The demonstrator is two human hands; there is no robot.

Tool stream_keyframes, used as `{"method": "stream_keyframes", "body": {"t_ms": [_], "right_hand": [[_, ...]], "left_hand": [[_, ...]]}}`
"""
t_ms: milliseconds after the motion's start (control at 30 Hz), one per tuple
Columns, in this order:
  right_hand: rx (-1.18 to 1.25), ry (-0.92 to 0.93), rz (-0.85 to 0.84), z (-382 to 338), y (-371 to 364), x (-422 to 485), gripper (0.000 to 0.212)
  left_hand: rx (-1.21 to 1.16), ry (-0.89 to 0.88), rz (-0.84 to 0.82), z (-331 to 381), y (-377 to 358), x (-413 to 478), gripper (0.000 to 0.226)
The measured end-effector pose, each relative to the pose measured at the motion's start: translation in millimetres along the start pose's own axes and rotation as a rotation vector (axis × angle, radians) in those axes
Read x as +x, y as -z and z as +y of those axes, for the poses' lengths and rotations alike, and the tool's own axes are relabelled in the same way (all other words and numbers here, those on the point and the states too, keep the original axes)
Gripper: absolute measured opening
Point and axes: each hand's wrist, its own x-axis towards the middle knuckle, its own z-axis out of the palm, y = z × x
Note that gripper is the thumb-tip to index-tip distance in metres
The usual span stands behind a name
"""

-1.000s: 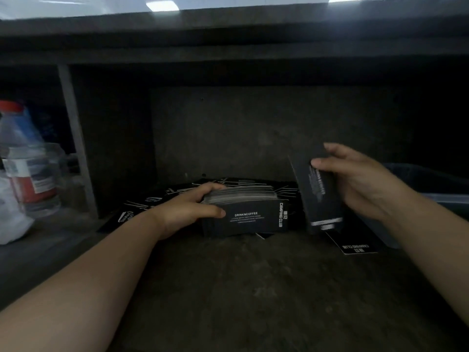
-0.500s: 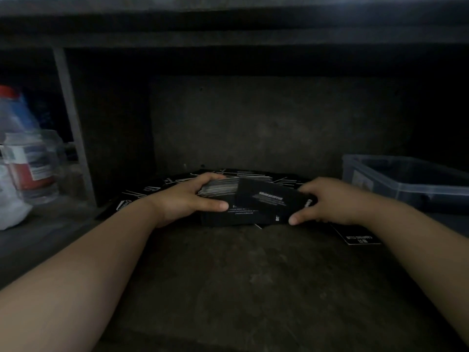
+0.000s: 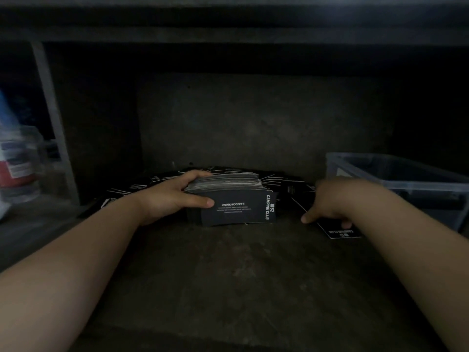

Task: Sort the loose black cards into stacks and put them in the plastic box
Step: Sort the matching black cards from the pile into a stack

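Dimly, plastic box (image 3: 380, 162) — contents unclear, left hand (image 3: 170, 196) gripping card stack (image 3: 236, 209)

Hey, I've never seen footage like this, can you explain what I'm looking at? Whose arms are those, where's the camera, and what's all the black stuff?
There is no machine here. These are a person's two bare arms, filmed by a wide-angle camera worn on their head and looking forward and down. That is the only view.

They are working on a dark shelf. The left hand has its grip round a thick stack of black cards, held upright on the shelf. The front card reads DRINK&COFFEE and CAMPING CLUB. More loose cards lie scattered behind it.

The right hand is blurred and reaches down onto a single card lying flat. I cannot tell whether it has pinched the card yet.

To the right stands a clear plastic box, where the stacks are meant to go. At far left is a blurred bottle.
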Motion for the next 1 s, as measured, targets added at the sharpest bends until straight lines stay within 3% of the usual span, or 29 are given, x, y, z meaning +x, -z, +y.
{"method": "stream_keyframes", "body": {"t_ms": [133, 233, 333, 433, 533, 600, 700, 800, 900, 933, 1000], "right_hand": [[0.141, -0.028, -0.039, 0, -3, 5, 0.077], [0.037, 0.059, 0.059, 1, -1, 7, 0.081], [0.064, 0.187, 0.247, 2, 3, 11, 0.054], [0.374, 0.362, 0.446, 4, 1, 20, 0.019], [0.657, 0.494, 0.599, 3, -1, 22, 0.017], [0.696, 0.511, 0.652, 5, -2, 26, 0.018], [0.649, 0.482, 0.493, 8, -3, 30, 0.028], [0.408, 0.443, 0.240, 8, -7, 28, 0.056], [0.252, 0.426, 0.136, 8, -8, 25, 0.073], [0.218, 0.413, 0.118, 9, -8, 26, 0.069], [0.126, 0.401, 0.150, 11, -8, 33, 0.040]], "left_hand": [[0.014, 0.002, 0.008, -1, 0, 1, 0.064], [0.034, 0.011, 0.015, -4, 4, 2, 0.076], [0.027, 0.011, 0.013, -5, 5, 3, 0.076], [0.031, 0.008, -0.002, -7, 5, 4, 0.079], [0.035, 0.015, -0.002, -9, 7, 6, 0.084], [0.032, 0.013, 0.002, -9, 7, 7, 0.084], [0.028, 0.022, 0.007, -6, 5, 5, 0.077], [0.022, 0.025, 0.013, -3, 3, 3, 0.074], [0.019, 0.025, 0.010, 0, 1, 1, 0.072], [0.019, 0.025, 0.012, 1, 1, 1, 0.070], [0.023, 0.025, 0.014, 1, 1, 1, 0.063]]}}
